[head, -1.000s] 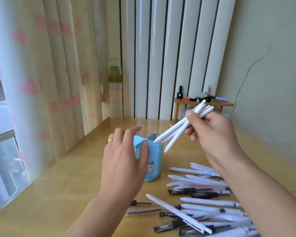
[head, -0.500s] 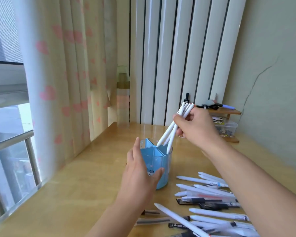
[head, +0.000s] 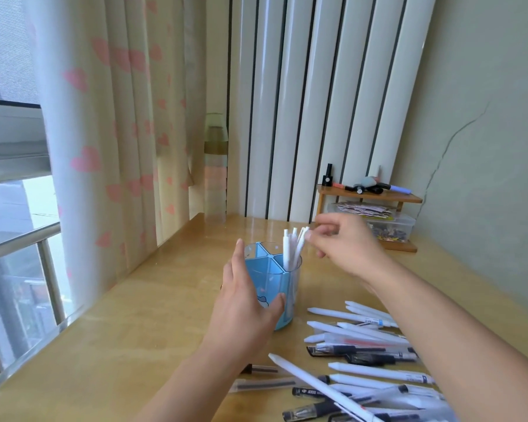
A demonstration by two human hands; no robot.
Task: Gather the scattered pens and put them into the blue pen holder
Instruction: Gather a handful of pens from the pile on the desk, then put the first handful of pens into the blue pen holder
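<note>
The blue pen holder stands on the wooden desk, divided into compartments. My left hand is wrapped around its near side, thumb and fingers on the wall. Several white pens stand upright in its right compartment. My right hand hovers just right of the pen tops, fingers apart, fingertips at the caps. A scatter of white and black pens lies on the desk to the right of the holder, under my right forearm.
A small wooden shelf with bottles and markers stands at the back right over a clear plastic box. A tall bottle stands by the curtain at the back. The desk's left edge runs along the window.
My right hand has lowered the bunch of white pens into the holder's right compartment and opened its fingers. My left hand has closed around the holder.
</note>
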